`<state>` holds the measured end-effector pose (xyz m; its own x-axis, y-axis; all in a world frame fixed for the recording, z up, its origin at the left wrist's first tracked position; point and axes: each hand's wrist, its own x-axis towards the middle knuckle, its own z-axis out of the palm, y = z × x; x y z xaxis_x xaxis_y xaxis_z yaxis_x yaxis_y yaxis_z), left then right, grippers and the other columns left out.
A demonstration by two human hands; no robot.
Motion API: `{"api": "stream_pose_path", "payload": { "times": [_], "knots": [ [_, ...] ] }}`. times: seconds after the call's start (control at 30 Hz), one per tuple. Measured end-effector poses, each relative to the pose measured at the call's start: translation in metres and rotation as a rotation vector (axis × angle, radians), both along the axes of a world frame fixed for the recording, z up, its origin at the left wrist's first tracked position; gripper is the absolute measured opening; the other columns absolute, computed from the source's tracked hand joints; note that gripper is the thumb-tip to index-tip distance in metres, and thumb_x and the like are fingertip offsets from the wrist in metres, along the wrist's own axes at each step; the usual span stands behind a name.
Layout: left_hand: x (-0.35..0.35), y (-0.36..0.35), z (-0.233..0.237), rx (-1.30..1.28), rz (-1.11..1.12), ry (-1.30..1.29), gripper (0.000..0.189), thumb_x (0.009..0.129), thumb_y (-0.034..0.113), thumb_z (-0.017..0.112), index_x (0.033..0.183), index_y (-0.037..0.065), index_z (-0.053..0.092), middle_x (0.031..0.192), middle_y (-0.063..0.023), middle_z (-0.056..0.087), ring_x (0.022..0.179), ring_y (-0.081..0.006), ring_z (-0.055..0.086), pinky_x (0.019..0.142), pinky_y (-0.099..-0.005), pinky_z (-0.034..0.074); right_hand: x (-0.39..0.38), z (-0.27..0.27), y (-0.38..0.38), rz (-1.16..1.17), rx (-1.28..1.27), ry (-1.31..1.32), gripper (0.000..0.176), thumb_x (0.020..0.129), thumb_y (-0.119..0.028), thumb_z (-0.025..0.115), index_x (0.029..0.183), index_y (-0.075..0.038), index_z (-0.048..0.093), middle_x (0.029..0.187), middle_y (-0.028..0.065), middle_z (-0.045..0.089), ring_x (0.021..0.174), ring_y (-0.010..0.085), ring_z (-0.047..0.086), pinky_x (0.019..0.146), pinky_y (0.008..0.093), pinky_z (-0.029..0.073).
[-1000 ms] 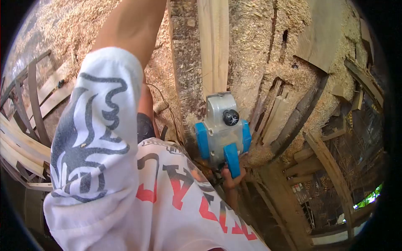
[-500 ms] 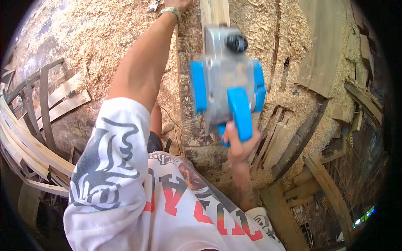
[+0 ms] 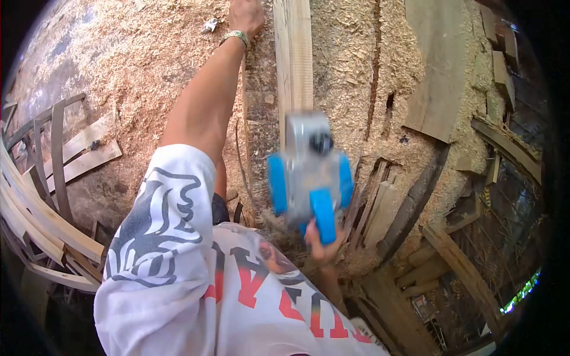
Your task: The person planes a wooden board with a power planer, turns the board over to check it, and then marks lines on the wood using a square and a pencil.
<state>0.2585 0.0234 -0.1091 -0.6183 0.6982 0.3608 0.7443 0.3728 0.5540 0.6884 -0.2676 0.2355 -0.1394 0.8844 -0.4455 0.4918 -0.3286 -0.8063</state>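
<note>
My right hand (image 3: 323,244) is wrapped round the blue rear handle of an electric planer (image 3: 309,178). The planer has a grey metal body, blue side covers and a black front knob, and is slightly blurred. It sits over the near end of a long pale wooden board (image 3: 294,65), which runs away from me to the top edge. My left hand (image 3: 246,16) is stretched far forward, just left of the board. Its fingers are turned away and partly cut off by the top edge, so their grip does not show.
Wood shavings (image 3: 136,71) cover much of the work surface. A wide plank (image 3: 436,71) lies to the right. Curved wooden pieces (image 3: 53,219) are stacked at left, with more offcuts (image 3: 463,267) at lower right. A small crumpled scrap (image 3: 209,25) lies near my left hand.
The planer and my right hand have come back toward my body, baring more of the board. More of my left hand shows at the top; the view has shifted slightly.
</note>
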Motion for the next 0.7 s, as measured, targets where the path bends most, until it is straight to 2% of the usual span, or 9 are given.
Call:
{"api": "stream_pose_path", "payload": {
  "times": [0.03, 0.07, 0.2, 0.23, 0.33, 0.43, 0.57, 0.67, 0.7],
  "knots": [
    [-0.001, 0.001, -0.003, -0.002, 0.023, 0.013, 0.048, 0.083, 0.014, 0.061, 0.127, -0.002, 0.050, 0.101, -0.0283, 0.059, 0.092, -0.0458, 0.061, 0.075, -0.0560, 0.051, 0.048, -0.007, -0.035, 0.070, 0.034, -0.037, 0.019, 0.088, -0.015, 0.078, 0.081, -0.002, 0.067, 0.065, 0.0000, 0.059, 0.058, 0.0093, 0.052, 0.054, 0.0290, 0.040],
    [0.001, -0.001, -0.001, -0.010, 0.024, 0.022, 0.049, 0.083, 0.014, 0.061, 0.127, -0.002, 0.049, 0.103, -0.0281, 0.059, 0.095, -0.0458, 0.060, 0.077, -0.0563, 0.051, 0.058, 0.006, -0.055, 0.018, -0.031, -0.038, 0.019, 0.088, -0.014, 0.079, 0.079, -0.002, 0.066, 0.064, 0.0006, 0.059, 0.058, 0.0098, 0.052, 0.054, 0.0306, 0.040],
    [0.003, -0.002, 0.001, 0.002, 0.020, 0.017, 0.049, 0.082, 0.014, 0.060, 0.127, -0.001, 0.050, 0.110, -0.0269, 0.057, 0.103, -0.0450, 0.056, 0.082, -0.0568, 0.048, 0.061, 0.016, -0.071, -0.098, -0.217, -0.097, 0.021, 0.087, -0.010, 0.081, 0.076, -0.003, 0.065, 0.063, 0.0019, 0.058, 0.057, 0.0116, 0.052, 0.053, 0.0348, 0.040],
    [0.001, 0.000, -0.002, 0.020, 0.020, 0.005, 0.048, 0.082, 0.015, 0.061, 0.126, -0.001, 0.051, 0.111, -0.0265, 0.057, 0.104, -0.0446, 0.056, 0.082, -0.0567, 0.048, 0.057, 0.012, -0.069, -0.096, -0.163, -0.079, 0.022, 0.087, -0.011, 0.080, 0.075, -0.003, 0.064, 0.063, 0.0016, 0.058, 0.057, 0.0115, 0.051, 0.053, 0.0347, 0.039],
    [-0.001, -0.001, 0.001, -0.124, 0.002, -0.030, 0.044, 0.081, 0.015, 0.061, 0.122, -0.001, 0.055, 0.107, -0.0261, 0.057, 0.100, -0.0445, 0.056, 0.081, -0.0561, 0.048, 0.034, -0.013, -0.044, -0.057, -0.037, -0.020, 0.024, 0.088, -0.013, 0.080, 0.075, -0.003, 0.062, 0.062, 0.0008, 0.056, 0.056, 0.0112, 0.050, 0.053, 0.0342, 0.038],
    [-0.005, -0.009, 0.008, -0.143, -0.134, -0.019, 0.039, 0.081, 0.015, 0.061, 0.116, 0.000, 0.058, 0.101, -0.0260, 0.058, 0.097, -0.0442, 0.056, 0.081, -0.0556, 0.048, 0.002, -0.019, -0.007, -0.006, 0.002, 0.026, 0.025, 0.089, -0.015, 0.078, 0.076, -0.004, 0.061, 0.062, 0.0002, 0.056, 0.056, 0.0105, 0.050, 0.053, 0.0331, 0.037],
    [0.002, -0.008, 0.025, 0.103, -0.012, -0.018, 0.033, 0.084, 0.010, 0.058, 0.114, -0.002, 0.057, 0.097, -0.0274, 0.057, 0.095, -0.0458, 0.055, 0.078, -0.0566, 0.046, -0.057, -0.010, 0.038, -0.054, -0.027, 0.055, 0.025, 0.090, -0.017, 0.077, 0.078, -0.003, 0.061, 0.062, 0.0004, 0.056, 0.056, 0.0100, 0.051, 0.052, 0.0302, 0.038],
    [0.001, -0.003, 0.030, 0.108, 0.022, -0.002, 0.029, 0.086, 0.006, 0.055, 0.113, -0.004, 0.056, 0.098, -0.0283, 0.057, 0.095, -0.0467, 0.055, 0.077, -0.0577, 0.044, -0.092, -0.008, 0.070, -0.066, -0.038, 0.068, 0.025, 0.091, -0.017, 0.077, 0.079, -0.002, 0.061, 0.063, 0.0014, 0.058, 0.056, 0.0095, 0.054, 0.051, 0.0283, 0.039],
    [0.002, -0.006, 0.033, 0.071, 0.005, 0.030, 0.032, 0.088, 0.003, 0.052, 0.118, -0.007, 0.055, 0.095, -0.0280, 0.056, 0.092, -0.0468, 0.054, 0.080, -0.0585, 0.045, -0.103, -0.008, 0.080, -0.059, -0.037, 0.069, 0.025, 0.091, -0.017, 0.077, 0.079, -0.002, 0.061, 0.063, 0.0018, 0.058, 0.056, 0.0093, 0.055, 0.051, 0.0277, 0.040]
  ]
}}
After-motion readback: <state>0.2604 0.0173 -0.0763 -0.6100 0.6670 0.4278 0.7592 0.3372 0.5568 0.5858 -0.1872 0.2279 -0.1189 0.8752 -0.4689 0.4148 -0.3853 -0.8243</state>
